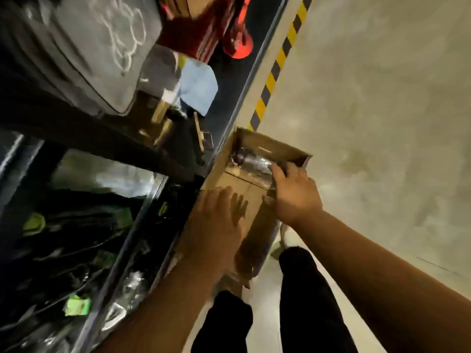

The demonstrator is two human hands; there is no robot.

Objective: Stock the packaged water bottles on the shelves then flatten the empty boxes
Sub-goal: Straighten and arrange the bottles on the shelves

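Observation:
An open cardboard box (277,146) stands on the floor beside the dark shelving. At its far end lies a packaged water bottle (251,163), shiny and wrapped in clear plastic. My right hand (293,192) reaches into the box with its fingers closed on the near end of that bottle. My left hand (219,220) hovers over the box's bare cardboard bottom (244,189) with fingers spread, blurred by motion and holding nothing.
Dark shelves (158,200) fill the left side, crowded with wrapped goods, a grey bag (89,52) and red items (204,26). A yellow and black striped strip (277,62) runs along the shelf base. Pale concrete floor (382,123) spreads to the right. My dark trouser legs (300,301) are below.

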